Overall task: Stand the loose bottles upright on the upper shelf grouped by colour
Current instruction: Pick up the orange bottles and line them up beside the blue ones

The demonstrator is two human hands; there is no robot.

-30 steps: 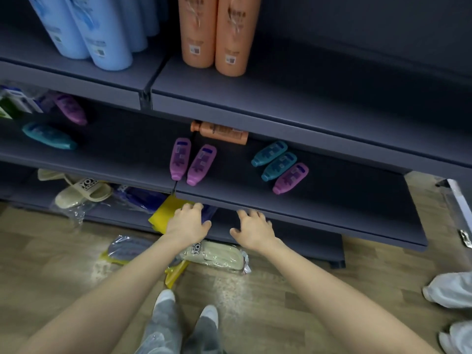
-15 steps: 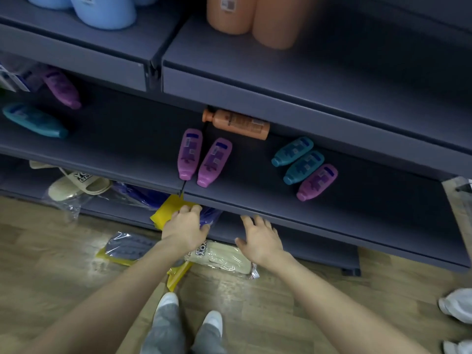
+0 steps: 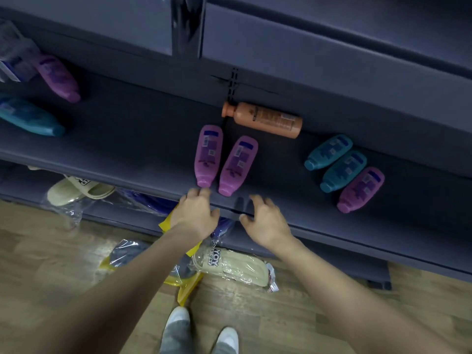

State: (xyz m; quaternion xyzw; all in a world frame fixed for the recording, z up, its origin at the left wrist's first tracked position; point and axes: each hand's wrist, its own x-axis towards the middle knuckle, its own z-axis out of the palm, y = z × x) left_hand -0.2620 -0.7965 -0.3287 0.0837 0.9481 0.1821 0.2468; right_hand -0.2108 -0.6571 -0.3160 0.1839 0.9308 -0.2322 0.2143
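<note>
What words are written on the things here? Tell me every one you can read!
"YOY": on the wrapped cream slipper on the floor; smaller print beside it is too blurred.
Other cream slipper, farther left: dark letters, unreadable.
Labels on the orange bottle, pink bottles, teal bottles: too blurred.

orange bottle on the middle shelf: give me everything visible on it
The orange bottle lies on its side at the back of the dark shelf, with its cap pointing left and its base to the right. It looks like smooth plastic, with a round cap of the same colour and a printed label too blurred to read. It rests on the shelf, and a pink bottle lies just in front of it.
</note>
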